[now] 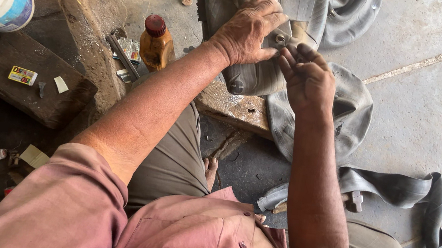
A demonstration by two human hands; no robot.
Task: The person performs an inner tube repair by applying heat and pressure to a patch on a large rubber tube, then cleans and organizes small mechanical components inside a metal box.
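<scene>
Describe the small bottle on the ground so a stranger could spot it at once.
Start at the worn wooden block under the grey rubber inner tube that the left hand presses down. Just left of that forearm stands the bottle. It alone is amber-orange with a dark red cap, upright on the dusty floor.

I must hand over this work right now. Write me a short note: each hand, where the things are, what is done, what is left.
Left hand: pressed flat on the grey rubber inner tube, holding it over the wooden block, next to the metal valve.
Right hand: raised just above the tube, fingertips pinched together; whether something small is between them cannot be seen.
Nearby: amber bottle with red cap left of the block; a second folded tube on the stone floor to the right.
Done: tube laid out and pinned on the block.
Left: no patch shows on the tube.
</scene>
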